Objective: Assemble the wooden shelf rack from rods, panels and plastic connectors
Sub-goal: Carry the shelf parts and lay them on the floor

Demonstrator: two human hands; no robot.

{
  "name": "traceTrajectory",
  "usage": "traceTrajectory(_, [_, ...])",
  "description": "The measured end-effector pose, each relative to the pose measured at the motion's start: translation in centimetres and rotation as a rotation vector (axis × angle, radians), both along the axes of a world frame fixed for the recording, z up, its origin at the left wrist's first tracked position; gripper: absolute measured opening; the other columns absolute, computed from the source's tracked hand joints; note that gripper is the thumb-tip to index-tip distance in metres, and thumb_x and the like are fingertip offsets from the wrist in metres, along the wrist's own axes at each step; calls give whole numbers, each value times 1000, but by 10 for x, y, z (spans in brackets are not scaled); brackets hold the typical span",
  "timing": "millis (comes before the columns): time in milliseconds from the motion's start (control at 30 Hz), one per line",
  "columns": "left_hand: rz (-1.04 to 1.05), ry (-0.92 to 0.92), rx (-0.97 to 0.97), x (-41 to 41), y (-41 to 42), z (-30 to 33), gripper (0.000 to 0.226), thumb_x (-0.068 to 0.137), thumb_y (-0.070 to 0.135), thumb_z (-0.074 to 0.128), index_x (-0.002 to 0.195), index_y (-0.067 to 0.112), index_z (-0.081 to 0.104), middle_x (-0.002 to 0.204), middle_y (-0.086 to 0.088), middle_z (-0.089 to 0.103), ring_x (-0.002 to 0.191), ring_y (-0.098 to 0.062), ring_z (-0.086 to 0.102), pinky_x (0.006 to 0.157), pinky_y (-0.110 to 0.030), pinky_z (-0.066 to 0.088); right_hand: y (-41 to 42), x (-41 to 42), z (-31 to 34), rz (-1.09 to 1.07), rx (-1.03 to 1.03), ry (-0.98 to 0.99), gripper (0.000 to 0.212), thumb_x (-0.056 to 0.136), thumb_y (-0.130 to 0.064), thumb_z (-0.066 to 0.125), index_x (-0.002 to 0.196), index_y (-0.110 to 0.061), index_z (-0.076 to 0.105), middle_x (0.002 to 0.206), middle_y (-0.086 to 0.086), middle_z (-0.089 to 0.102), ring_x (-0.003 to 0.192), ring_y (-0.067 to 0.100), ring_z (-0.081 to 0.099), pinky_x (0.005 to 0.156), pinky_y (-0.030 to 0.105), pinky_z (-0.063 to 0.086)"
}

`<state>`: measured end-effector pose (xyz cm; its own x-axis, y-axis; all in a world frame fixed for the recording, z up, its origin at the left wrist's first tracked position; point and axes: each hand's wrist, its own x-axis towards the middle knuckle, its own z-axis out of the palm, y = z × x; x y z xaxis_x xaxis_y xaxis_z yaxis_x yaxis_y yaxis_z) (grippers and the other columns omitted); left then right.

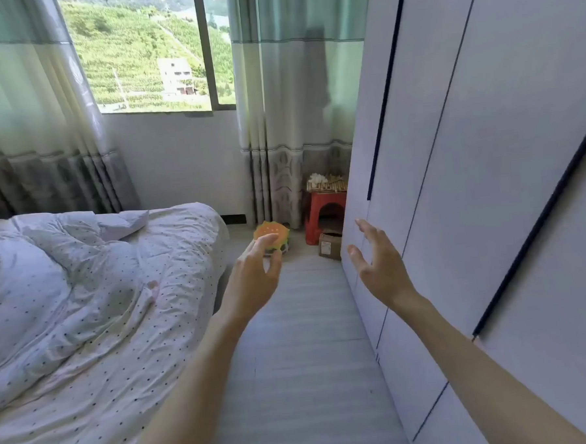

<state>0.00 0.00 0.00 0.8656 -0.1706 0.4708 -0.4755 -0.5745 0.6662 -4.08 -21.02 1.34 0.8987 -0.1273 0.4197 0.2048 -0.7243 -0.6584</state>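
Note:
A bundle of pale wooden rods and white plastic pieces (327, 182) lies on top of a red plastic stool (325, 216) in the far corner by the curtain. Both my arms reach forward above the floor. My left hand (257, 274) hangs in the air with loosely curled fingers and holds nothing. My right hand (378, 261) is spread open with its palm toward the left, close to the wardrobe, also holding nothing. Neither hand touches any part.
A bed with a dotted white quilt (86, 317) fills the left. A tall white wardrobe (486, 177) lines the right. Between them runs a narrow strip of floor (302, 357). A burger-shaped cushion (273, 238) and a small cardboard box (330, 245) lie near the stool.

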Motion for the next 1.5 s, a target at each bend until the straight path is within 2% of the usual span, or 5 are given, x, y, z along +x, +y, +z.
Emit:
traceTrajectory(267, [-12,168,-74,140,-21,-28,33,96,17,49,128,11,53,125,-2,59,117,-13,53,100,-28,42,-18,133,-35,-23,153,82,50,96,-21,50,143,-21,34,142,-1,42,130,13,39,102,24,29])
traceTrajectory(633, [40,311,-92,362,-89,-59,33,97,17,48,129,10,53,123,-2,60,114,-10,53,101,-35,44,-100,367,-79,19,254,233,50,96,-23,50,143,-23,33,140,-1,45,126,9,41,97,21,31])
traceTrajectory(933, [98,418,-108,540,-129,-71,31,97,17,48,127,13,54,118,0,61,111,-10,55,96,-29,44,-150,563,-90,66,330,310,48,96,-25,51,142,-24,36,132,-4,50,120,5,45,95,20,32])
traceTrajectory(1133, [84,470,-113,677,-149,-100,28,97,18,47,124,15,56,113,5,61,104,-6,54,75,-3,39,-170,695,-118,24,342,365,46,95,-25,51,140,-24,39,127,-6,52,113,5,47,84,9,33])
traceTrajectory(1500, [-8,591,-141,952,-199,-112,25,98,19,46,119,14,59,110,-3,65,99,-10,57,69,-5,38,-210,930,-129,-103,399,439,43,97,-19,48,139,-19,42,129,0,54,111,6,50,91,15,36])
